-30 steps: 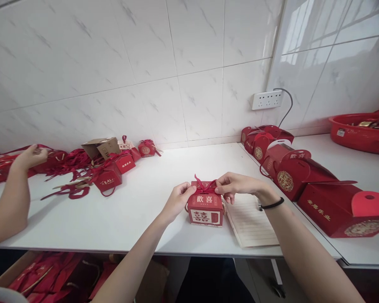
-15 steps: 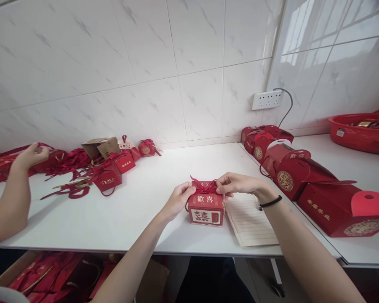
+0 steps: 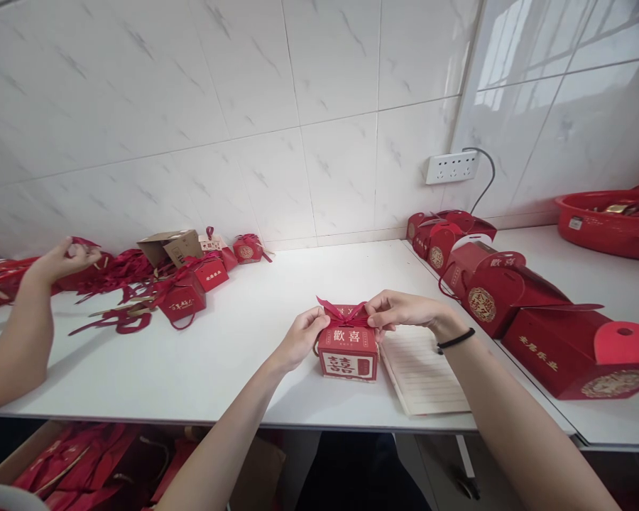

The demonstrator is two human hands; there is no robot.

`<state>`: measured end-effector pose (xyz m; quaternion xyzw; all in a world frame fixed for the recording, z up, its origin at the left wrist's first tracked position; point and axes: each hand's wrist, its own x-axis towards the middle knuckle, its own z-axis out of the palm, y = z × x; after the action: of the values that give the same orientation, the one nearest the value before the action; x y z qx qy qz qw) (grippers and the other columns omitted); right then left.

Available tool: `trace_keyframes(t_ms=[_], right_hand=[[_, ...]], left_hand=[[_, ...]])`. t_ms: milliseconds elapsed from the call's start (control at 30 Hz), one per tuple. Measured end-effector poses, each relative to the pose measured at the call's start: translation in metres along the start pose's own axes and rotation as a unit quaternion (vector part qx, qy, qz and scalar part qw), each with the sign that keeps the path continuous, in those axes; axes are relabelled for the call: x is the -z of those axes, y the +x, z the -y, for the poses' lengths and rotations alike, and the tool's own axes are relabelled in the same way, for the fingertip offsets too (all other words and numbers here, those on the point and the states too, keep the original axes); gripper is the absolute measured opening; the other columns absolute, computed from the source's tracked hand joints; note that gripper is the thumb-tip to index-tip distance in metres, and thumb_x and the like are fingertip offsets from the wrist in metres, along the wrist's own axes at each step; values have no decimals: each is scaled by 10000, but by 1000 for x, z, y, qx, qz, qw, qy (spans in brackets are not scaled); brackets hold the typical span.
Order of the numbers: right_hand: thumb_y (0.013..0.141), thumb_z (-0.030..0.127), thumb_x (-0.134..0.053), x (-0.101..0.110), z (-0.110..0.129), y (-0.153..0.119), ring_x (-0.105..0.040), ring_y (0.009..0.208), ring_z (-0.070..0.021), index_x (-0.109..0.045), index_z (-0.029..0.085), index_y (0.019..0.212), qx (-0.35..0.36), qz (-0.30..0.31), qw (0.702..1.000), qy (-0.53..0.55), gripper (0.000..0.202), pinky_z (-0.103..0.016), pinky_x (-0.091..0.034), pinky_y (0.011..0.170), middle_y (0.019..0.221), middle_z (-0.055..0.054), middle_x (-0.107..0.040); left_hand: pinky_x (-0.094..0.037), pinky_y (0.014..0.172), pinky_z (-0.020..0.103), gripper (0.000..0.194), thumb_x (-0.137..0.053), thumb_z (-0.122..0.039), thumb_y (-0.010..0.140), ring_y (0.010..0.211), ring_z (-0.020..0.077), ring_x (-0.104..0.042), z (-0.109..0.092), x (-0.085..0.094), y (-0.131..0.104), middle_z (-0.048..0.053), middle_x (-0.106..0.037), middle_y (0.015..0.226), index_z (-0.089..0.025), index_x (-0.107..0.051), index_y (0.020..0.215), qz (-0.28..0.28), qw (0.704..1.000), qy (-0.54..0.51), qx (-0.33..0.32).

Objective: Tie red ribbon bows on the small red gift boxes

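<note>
A small red gift box (image 3: 347, 355) with a white panel and printed characters stands upright on the white table in front of me. Across its top runs a red ribbon (image 3: 343, 315) tied in a bow. My left hand (image 3: 304, 333) pinches the ribbon at the box's left side, thumb pressed against the fingers. On the other side my right hand (image 3: 397, 311), with a black band at the wrist, pinches the ribbon's right part. A lined notebook (image 3: 429, 372) lies under my right forearm, beside the box.
Several red boxes (image 3: 559, 348) line the right side near a red basin (image 3: 607, 227). Left lie ribboned boxes (image 3: 184, 301), loose red ribbons (image 3: 128, 312) and a brown carton (image 3: 170, 248). A co-worker's arm (image 3: 26, 319) rests at far left. Below the edge is a carton of red items (image 3: 85, 468).
My hands stay on the ribbon with barely any shift; the bow's left end lies a little further left. The co-worker's raised hand has moved slightly, and their other hand now shows.
</note>
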<state>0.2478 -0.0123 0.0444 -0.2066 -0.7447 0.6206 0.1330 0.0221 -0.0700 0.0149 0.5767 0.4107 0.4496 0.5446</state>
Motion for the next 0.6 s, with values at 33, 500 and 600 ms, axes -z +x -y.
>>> trace_keyframes(t_ms=[33, 500, 600], right_hand=[[756, 376, -665, 0, 0, 0, -438, 466, -68, -480, 148, 578, 0, 1, 1000, 1, 344, -197, -318, 485, 511, 17, -543], [649, 728, -601, 8, -4, -1, -505, 543, -107, -556, 122, 620, -57, -121, 991, -15, 608, -258, -430, 585, 564, -8, -516], [645, 750, -579, 8, -6, 1, -501, 593, -118, -564, 122, 636, -80, -197, 976, -41, 628, -271, -434, 612, 601, -16, -513]], left_hand=[[-289, 495, 202, 314, -580, -418, 735, 521, 71, -361, 0, 0, 0, -48, -421, 601, -166, -421, 637, 1, 1000, -3, 1], [-344, 585, 232, 315, -561, -449, 739, 602, 106, -410, -10, 0, -8, -36, -441, 637, -176, -433, 650, -19, 997, 69, -21], [-376, 627, 243, 303, -527, -468, 750, 676, 128, -462, -6, 3, 0, -18, -490, 706, -180, -452, 688, -66, 997, 40, 4]])
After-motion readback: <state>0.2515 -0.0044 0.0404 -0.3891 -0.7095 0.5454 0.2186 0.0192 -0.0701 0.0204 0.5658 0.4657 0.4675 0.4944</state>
